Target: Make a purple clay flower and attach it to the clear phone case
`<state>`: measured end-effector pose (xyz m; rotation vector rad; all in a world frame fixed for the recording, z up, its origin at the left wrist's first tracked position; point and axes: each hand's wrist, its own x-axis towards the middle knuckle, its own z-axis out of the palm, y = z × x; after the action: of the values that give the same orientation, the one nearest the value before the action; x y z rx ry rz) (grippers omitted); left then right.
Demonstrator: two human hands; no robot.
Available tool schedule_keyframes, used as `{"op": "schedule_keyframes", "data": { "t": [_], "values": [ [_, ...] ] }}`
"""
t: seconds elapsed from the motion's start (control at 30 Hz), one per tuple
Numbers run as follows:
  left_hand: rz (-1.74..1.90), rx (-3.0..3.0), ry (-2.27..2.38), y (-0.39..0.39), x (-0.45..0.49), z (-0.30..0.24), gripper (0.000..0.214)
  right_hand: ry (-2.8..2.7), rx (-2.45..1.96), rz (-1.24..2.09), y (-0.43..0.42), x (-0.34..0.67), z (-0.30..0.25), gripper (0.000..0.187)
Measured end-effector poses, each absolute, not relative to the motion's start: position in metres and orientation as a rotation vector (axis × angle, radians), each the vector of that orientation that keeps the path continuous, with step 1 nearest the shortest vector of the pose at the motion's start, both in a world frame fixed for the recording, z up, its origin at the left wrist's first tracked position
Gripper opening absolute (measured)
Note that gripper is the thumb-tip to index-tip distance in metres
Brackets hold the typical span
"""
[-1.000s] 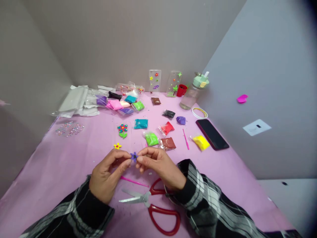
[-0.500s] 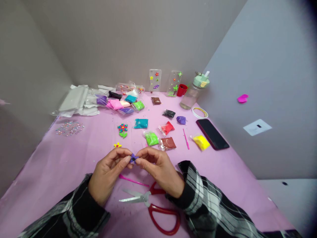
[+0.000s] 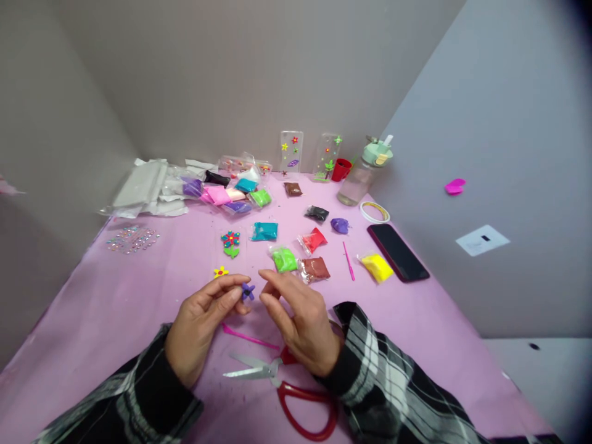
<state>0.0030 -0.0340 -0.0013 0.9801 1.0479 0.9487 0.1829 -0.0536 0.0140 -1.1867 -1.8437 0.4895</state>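
My left hand point(image 3: 208, 317) pinches a small purple clay flower point(image 3: 248, 291) between thumb and fingertips, just above the pink table cover point(image 3: 115, 308). My right hand point(image 3: 298, 314) hovers close beside it on the right, fingers loosely curled and apart, holding nothing. A thin pink tool point(image 3: 250, 338) lies on the table under my hands. Red-handled scissors point(image 3: 291, 388) lie just in front of my wrists. A small yellow clay flower point(image 3: 221, 272) and a larger red, blue and green clay flower point(image 3: 230, 242) lie beyond my left hand.
Several clay packets are spread across the middle: teal point(image 3: 264, 231), green point(image 3: 283, 259), red point(image 3: 313, 240), brown point(image 3: 314, 269), yellow point(image 3: 376, 267). A black phone point(image 3: 398, 251), tape ring point(image 3: 374, 211), bottle point(image 3: 363, 176) and decorated phone cases point(image 3: 290, 151) stand at the back right. Plastic bags point(image 3: 143, 191) and gem stickers point(image 3: 132, 239) lie left.
My right hand has let go of the purple flower and drawn slightly away to the right. The left hand alone keeps the flower.
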Motion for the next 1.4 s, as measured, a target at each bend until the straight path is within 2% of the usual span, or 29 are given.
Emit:
{"op": "schedule_keyframes", "data": {
  "t": [0.2,0.87,1.0,1.17,1.4],
  "values": [
    [0.997,0.869,1.022,-0.033,0.007,0.004,0.029,-2.025,-1.181,0.208,-0.055,0.182,0.014,0.034],
    [0.999,0.818,1.021,-0.035,0.011,0.008,0.031,-2.055,-1.166,0.343,-0.057,0.18,0.011,0.036],
    [1.001,0.838,1.029,-0.035,0.012,0.008,0.03,-1.94,-1.15,0.451,-0.056,0.18,0.007,0.037],
    [0.986,0.93,1.023,-0.035,0.011,0.002,0.025,-1.716,-1.119,0.756,-0.055,0.178,0.004,0.041],
    [0.94,1.083,1.008,-0.035,0.006,-0.006,0.022,-1.52,-1.111,0.992,-0.051,0.177,0.011,0.033]
  ]
}}
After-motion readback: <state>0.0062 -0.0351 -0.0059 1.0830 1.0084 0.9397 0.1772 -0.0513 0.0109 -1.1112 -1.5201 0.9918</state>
